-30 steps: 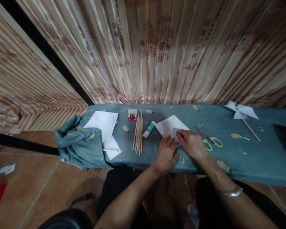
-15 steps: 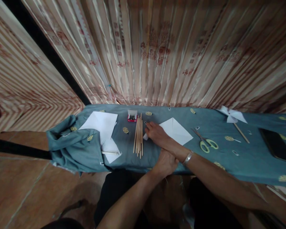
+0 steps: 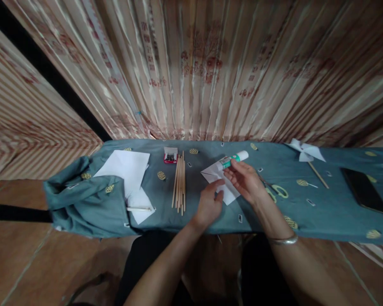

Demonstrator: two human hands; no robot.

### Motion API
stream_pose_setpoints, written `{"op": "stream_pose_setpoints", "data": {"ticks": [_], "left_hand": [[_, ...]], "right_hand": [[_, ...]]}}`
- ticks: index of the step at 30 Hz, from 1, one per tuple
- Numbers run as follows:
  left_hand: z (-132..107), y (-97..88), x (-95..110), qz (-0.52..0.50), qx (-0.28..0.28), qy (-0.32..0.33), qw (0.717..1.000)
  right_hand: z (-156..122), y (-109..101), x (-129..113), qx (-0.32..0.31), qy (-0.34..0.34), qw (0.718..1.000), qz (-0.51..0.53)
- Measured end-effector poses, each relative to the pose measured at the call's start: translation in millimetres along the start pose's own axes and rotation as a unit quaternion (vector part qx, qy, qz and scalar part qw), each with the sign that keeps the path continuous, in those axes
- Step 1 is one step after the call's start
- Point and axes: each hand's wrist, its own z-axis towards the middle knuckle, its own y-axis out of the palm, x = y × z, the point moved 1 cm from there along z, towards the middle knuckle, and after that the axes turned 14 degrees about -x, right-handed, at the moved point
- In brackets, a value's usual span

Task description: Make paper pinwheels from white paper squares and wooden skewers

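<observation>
My right hand (image 3: pixel 242 178) grips a glue stick (image 3: pixel 233 160) with a green label and white ends, held up over a creased square of white paper (image 3: pixel 227 193). To its left, my left hand (image 3: pixel 210 199) is at the paper's lower left edge, fingers loosely bent and thumb apart, with nothing in it. Whether its fingertips touch the sheet I cannot tell. Scissors (image 3: pixel 276 191) with yellow-green handles lie just right of the right hand, partly hidden by it.
Several wooden sticks (image 3: pixel 179 187) lie beside a small red box (image 3: pixel 170 156) of dark bits. White sheets (image 3: pixel 127 163) and a white pen-like stick (image 3: pixel 138 208) are at left. A paper pinwheel (image 3: pixel 306 152) and a black phone (image 3: pixel 364 190) lie at right on the green cloth (image 3: pixel 325 221).
My right hand has come up and right from beside the wooden sticks, with the glue stick in it. My forearms no longer cross. My left hand has moved up and left to the paper.
</observation>
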Motion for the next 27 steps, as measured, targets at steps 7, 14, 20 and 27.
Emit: {"op": "stream_pose_setpoints", "data": {"ticks": [7,14,20,27], "left_hand": [[30,-5.5,11,-0.217,0.101,-0.022,0.971],[47,9.4,10,-0.175,0.095,-0.038,0.979],[44,5.4,3,-0.130,0.078,-0.043,0.987],[42,4.4,3,-0.131,0.053,-0.045,0.989]], "right_hand": [[16,-22,5,0.004,0.040,0.995,0.095],[2,-47,14,0.005,0.046,0.999,0.027],[-4,-46,18,-0.044,0.006,0.998,-0.047],[-7,-40,18,-0.099,-0.024,0.978,-0.181]]}}
